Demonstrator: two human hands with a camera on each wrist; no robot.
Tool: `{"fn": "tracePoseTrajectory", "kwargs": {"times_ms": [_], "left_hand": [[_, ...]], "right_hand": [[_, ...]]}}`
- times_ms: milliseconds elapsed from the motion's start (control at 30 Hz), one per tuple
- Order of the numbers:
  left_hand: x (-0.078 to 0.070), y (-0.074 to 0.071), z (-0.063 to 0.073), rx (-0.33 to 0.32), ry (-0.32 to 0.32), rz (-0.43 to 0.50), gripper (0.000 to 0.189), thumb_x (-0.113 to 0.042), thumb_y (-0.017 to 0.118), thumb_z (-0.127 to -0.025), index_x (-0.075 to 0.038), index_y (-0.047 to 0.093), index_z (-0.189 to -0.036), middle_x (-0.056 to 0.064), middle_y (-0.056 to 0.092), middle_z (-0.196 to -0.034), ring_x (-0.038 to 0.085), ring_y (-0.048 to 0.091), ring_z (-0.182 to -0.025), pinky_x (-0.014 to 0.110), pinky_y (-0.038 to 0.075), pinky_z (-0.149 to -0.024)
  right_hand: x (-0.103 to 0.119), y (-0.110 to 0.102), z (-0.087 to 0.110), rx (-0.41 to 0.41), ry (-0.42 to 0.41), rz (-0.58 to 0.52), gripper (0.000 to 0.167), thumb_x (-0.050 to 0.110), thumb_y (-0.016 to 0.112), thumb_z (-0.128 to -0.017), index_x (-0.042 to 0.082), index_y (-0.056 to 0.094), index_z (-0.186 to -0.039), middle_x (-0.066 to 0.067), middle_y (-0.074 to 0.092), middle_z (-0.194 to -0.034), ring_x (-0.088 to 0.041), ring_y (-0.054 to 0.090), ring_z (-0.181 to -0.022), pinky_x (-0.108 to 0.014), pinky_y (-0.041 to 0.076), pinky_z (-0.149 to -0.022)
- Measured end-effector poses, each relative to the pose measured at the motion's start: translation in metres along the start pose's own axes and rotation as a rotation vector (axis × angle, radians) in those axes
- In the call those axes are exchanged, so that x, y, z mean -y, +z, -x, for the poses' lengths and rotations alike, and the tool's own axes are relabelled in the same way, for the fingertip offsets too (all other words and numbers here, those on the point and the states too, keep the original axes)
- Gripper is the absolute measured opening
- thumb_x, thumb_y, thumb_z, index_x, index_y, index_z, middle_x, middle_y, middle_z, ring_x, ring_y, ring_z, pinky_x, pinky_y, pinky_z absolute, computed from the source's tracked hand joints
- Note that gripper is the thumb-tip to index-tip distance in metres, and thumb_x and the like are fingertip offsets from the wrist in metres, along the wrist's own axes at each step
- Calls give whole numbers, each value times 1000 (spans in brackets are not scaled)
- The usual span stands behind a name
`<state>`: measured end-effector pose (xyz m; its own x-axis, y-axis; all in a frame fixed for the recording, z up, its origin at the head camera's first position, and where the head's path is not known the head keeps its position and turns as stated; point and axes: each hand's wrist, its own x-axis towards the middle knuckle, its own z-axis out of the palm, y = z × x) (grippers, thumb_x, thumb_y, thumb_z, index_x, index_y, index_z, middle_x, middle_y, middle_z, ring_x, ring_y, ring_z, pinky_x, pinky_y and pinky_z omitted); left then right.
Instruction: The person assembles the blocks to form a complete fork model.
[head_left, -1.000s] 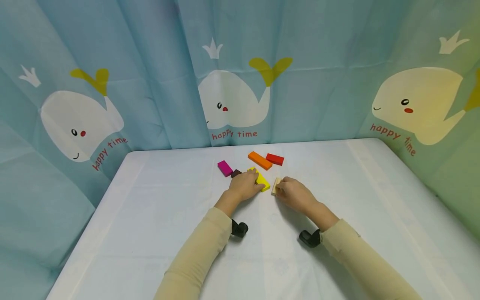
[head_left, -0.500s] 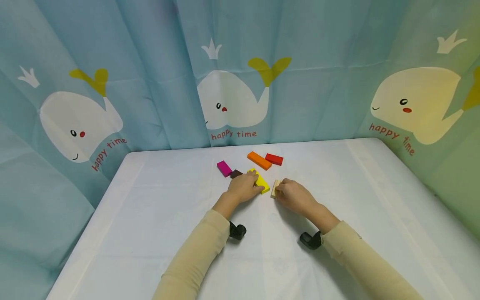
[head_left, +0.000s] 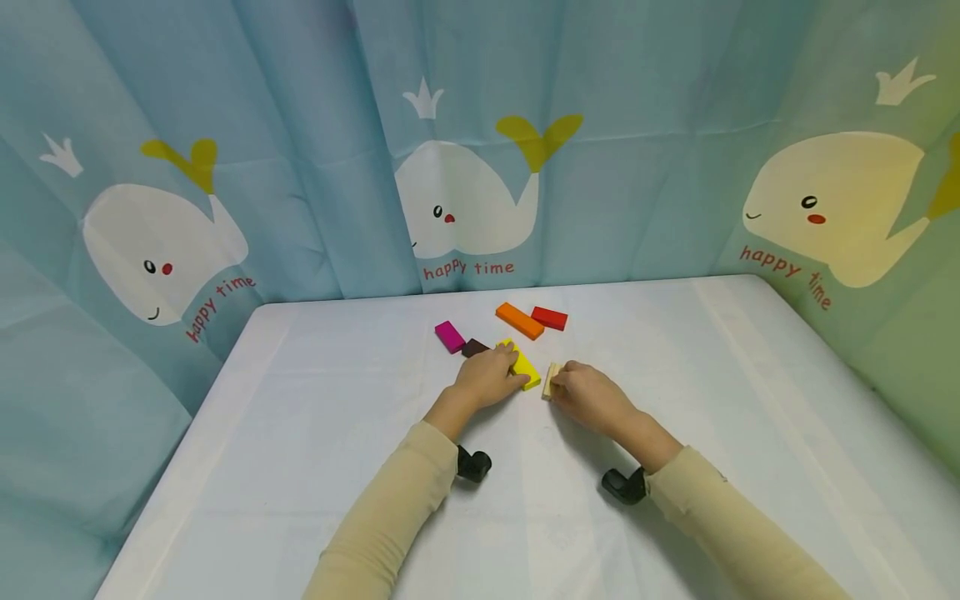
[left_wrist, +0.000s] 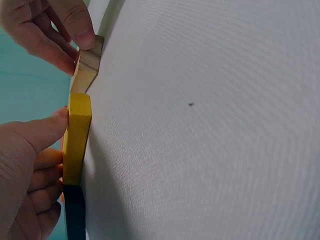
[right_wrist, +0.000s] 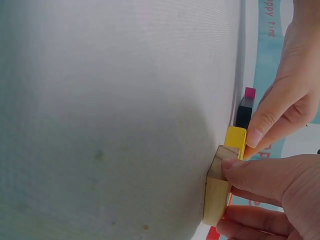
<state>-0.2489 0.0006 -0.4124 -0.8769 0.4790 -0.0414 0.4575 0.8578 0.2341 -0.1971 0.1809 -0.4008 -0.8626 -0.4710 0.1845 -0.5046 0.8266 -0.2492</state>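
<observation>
My left hand [head_left: 486, 377] holds a yellow wooden block [head_left: 528, 370] that lies flat on the table, thumb by its near end and fingers over its far part. To the right, my right hand [head_left: 592, 398] pinches a plain pale wooden block [head_left: 549, 385]. In the right wrist view this pale block [right_wrist: 216, 199] shows dark grain lines on its end, with the thumb pressed there. A narrow gap separates the two blocks in the head view. Just beyond my left hand lies a dark brown block [head_left: 474, 347], partly hidden by the fingers.
A magenta block [head_left: 450, 337] lies at the left of the group. Farther back are an orange block [head_left: 520, 321] and a red block [head_left: 550, 318], close together. The white-covered table [head_left: 300, 467] ends at a blue curtain [head_left: 322, 167] printed with whales.
The yellow block and the pale block have slid slightly toward me with my hands. More of the dark brown block shows. The magenta, orange and red blocks have stayed in place.
</observation>
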Motion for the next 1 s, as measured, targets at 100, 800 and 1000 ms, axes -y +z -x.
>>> {"fn": "tracePoseTrajectory", "kwargs": {"times_ms": [100, 800, 1000], "left_hand": [[0, 0, 1, -2, 1, 1, 54, -44, 53, -90, -10, 51, -133, 3, 39, -142, 16, 36, -129, 34, 38, -98], [1, 2, 7, -27, 33, 1, 54, -43, 54, -90, -9, 50, -133, 4, 40, -141, 16, 35, -129, 32, 36, -100], [1, 4, 9, -32, 51, 7, 53, -42, 55, -90, -8, 53, -131, 4, 41, -140, 16, 36, -129, 32, 36, -99]], "right_hand": [[0, 0, 0, -7, -13, 4, 16, 1, 72, -75, -4, 69, -90, -9, 60, -79, -16, 53, -65, -29, 50, -63], [4, 0, 8, 8, -30, 2, 19, 2, 74, -74, -3, 70, -92, -7, 60, -80, -15, 54, -67, -27, 50, -62], [6, 0, 10, 12, -36, 7, 18, 2, 74, -74, -2, 70, -91, -7, 60, -80, -16, 55, -68, -28, 50, -63]]}}
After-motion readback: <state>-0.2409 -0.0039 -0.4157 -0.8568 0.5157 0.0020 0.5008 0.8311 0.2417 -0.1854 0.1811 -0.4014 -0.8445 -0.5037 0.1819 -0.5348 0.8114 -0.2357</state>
